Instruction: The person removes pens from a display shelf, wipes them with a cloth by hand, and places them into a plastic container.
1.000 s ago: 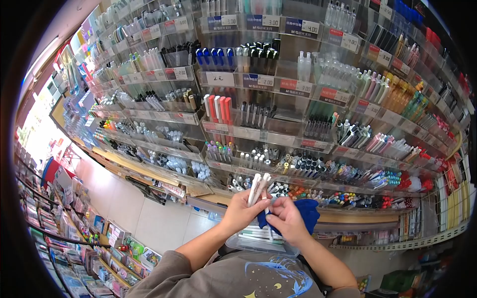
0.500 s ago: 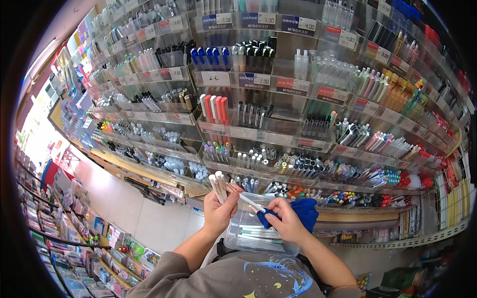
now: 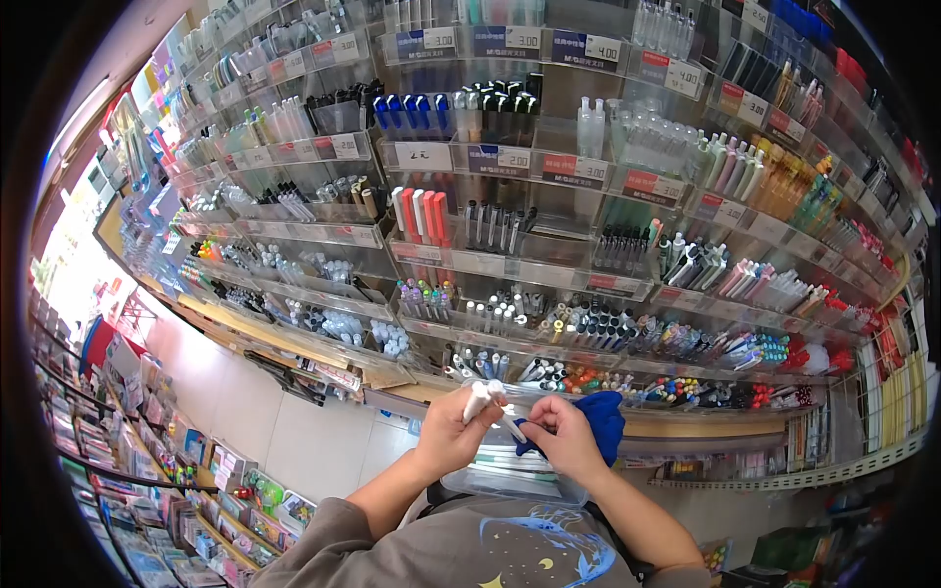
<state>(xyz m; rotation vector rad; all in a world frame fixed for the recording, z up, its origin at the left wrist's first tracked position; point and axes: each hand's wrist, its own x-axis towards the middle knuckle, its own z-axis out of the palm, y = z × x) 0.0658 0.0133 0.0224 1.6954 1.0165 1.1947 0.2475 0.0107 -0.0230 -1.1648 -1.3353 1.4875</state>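
Observation:
White pens (image 3: 478, 400) stick up out of my left hand (image 3: 449, 431), which is closed around them. My right hand (image 3: 566, 438) pinches a blue cloth (image 3: 602, 423), which hangs behind and to the right of its fingers. A single white pen (image 3: 513, 428) slants between the two hands, its lower end at the cloth. Under both hands is a clear plastic box (image 3: 472, 482) close to my body, with several white and green pens (image 3: 512, 459) lying in it.
Tiered clear shelves (image 3: 510, 263) of pens with price labels rise in front. A wooden ledge (image 3: 701, 429) runs along their bottom. At the lower left stand racks of packaged goods (image 3: 162, 461) beside the tiled floor (image 3: 319, 431). A wire rack (image 3: 887, 392) is at the right.
Since half a second ago, my left hand has moved right and slightly down, closer to my right hand. The pens in it now point more toward the camera. The cloth has stayed in my right hand.

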